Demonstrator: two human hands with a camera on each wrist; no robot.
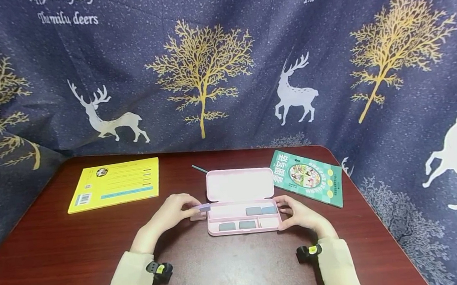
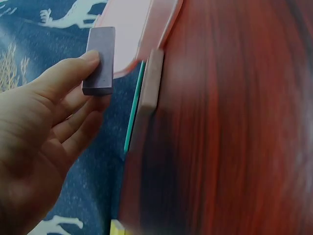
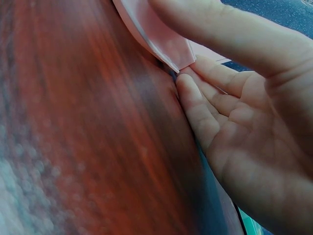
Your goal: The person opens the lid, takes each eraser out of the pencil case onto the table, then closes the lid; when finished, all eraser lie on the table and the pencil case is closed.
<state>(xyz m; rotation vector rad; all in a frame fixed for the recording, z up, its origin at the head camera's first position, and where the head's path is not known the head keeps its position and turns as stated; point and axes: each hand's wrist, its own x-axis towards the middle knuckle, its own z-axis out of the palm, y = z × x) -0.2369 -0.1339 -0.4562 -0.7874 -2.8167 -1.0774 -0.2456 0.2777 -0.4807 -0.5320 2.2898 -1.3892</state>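
My left hand (image 1: pixel 169 214) pinches a small purple eraser (image 2: pixel 100 61) between thumb and fingers, held just off the left end of a pink pencil case (image 1: pixel 240 184). The case lies open with its lid folded back. Inside, two bluish blocks (image 1: pixel 254 211) sit in the rear compartment, while two grey-green blocks (image 1: pixel 227 226) and a pale block (image 1: pixel 268 222) lie in the front ones. Gripping the case's right end is my right hand (image 1: pixel 299 213), thumb at the front corner and fingers toward the back. A pinkish block (image 2: pixel 151 81) rests on the table beneath the left hand.
A green stick, perhaps a pencil (image 1: pixel 199 168), pokes out behind the lid's left side. A yellow book (image 1: pixel 118 183) lies back left, and a green book (image 1: pixel 314 178) back right, close to the case. A printed curtain (image 1: pixel 232 91) hangs behind the table (image 1: pixel 241 270).
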